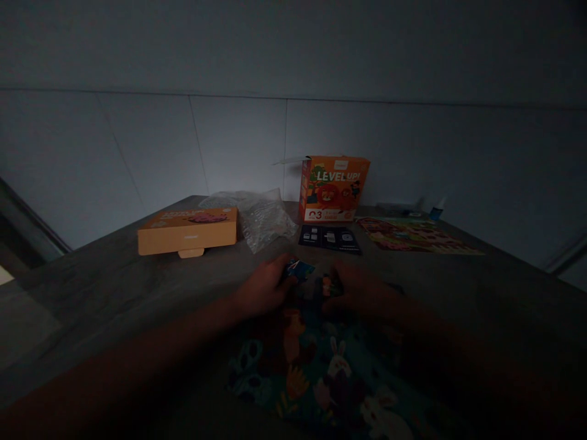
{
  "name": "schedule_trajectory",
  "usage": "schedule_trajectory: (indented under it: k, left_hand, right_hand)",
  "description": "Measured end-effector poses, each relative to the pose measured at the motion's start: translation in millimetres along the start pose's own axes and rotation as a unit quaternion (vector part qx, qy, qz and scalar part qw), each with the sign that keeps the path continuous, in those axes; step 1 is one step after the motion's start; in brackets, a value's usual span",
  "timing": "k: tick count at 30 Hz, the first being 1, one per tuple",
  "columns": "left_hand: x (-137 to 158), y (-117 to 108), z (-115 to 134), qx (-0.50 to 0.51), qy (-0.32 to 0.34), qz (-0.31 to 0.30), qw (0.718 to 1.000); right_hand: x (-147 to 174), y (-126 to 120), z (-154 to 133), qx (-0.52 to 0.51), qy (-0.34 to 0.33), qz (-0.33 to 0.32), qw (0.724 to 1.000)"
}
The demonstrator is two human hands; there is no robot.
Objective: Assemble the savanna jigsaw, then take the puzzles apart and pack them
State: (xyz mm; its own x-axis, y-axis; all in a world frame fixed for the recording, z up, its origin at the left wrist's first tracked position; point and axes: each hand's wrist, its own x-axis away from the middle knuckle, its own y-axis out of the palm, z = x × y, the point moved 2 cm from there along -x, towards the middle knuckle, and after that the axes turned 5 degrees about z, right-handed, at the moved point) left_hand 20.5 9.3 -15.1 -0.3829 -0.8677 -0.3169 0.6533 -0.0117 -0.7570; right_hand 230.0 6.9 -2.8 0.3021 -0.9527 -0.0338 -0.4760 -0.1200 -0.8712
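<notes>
My left hand [265, 286] is closed on a dark blue puzzle piece [300, 269] with pale lines, pinched between thumb and fingers. To its right, my right hand [358, 286] grips another puzzle piece [328, 285] with red, orange and green on it; motion blurs this hand a little. Both hands are just above the far edge of a puzzle picture [293, 360] that lies on the table in front of me. White rabbits, a brown animal and plants show on it. Dim light hides its edges and seams.
On the grey table [114, 281] an orange flat box [188, 232] lies at left, beside crumpled bubble wrap [266, 220]. An orange "LEVEL UP!" box [334, 189] stands at the back, a dark leaflet [330, 238] before it. A colourful picture sheet [413, 235] lies at right, near a small blue-and-white object [437, 211].
</notes>
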Motion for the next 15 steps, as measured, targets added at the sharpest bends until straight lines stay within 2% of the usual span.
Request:
schedule_trajectory:
  k: [2,7,11,13,15]
  left_hand:
    - [0,0,-2,0.006,-0.004,0.008,1.000]
    - [-2,-1,-1,0.023,-0.028,0.030,0.999]
    - [0,-2,7,0.078,0.039,0.002,0.996]
    - [1,-1,8,0.068,0.074,-0.026,0.995]
    - [2,0,7,0.042,0.077,-0.032,0.996]
  right_hand:
    - [0,3,-2,-0.033,-0.013,0.009,0.999]
    - [2,12,-12,-0.057,-0.105,0.063,0.991]
    - [4,14,-22,-0.083,-0.148,0.101,0.980]
    - [4,9,-23,-0.060,-0.152,0.082,0.983]
    - [4,-2,-17,0.002,-0.142,0.059,0.988]
